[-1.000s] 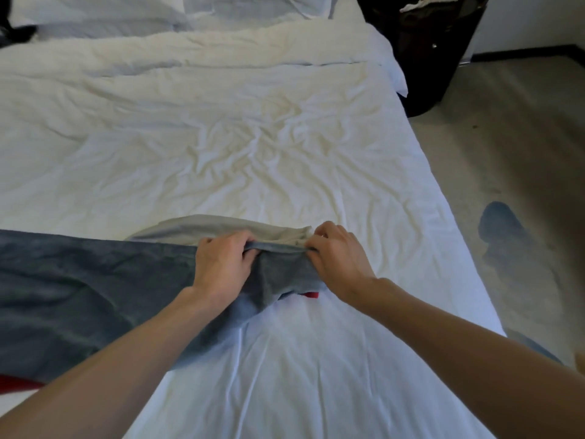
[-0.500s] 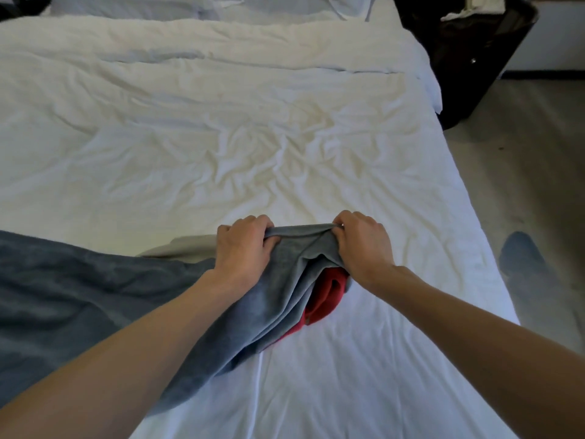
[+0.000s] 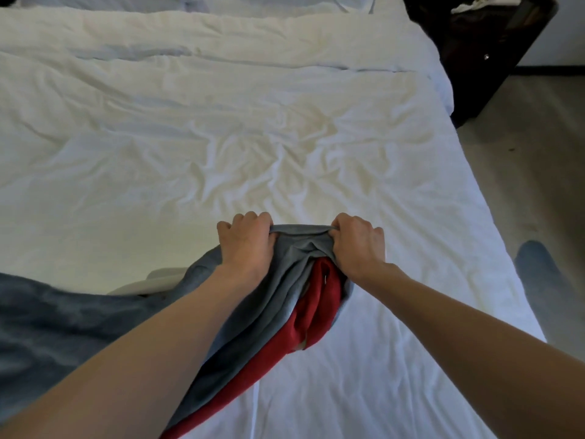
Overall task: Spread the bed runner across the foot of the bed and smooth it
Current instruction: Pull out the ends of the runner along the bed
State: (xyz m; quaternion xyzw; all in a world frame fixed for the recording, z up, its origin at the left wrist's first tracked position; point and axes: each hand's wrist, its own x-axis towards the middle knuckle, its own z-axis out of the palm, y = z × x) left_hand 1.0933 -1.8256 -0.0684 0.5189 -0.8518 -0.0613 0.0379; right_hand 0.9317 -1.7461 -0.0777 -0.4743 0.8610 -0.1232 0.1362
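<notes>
My left hand (image 3: 245,245) and right hand (image 3: 357,247) both grip the bunched grey-red bed runner (image 3: 269,312) on the wrinkled white bed (image 3: 221,147); dark cabinet (image 3: 484,49) beyond.

Both bare forearms reach forward and converge. The left hand (image 3: 245,245) sits knuckles up, its fingers curled around a bunched edge of the bed runner (image 3: 278,296). The right hand (image 3: 359,248), just to the right of it, grips the same edge, fingers curled, knuckles up.
</notes>
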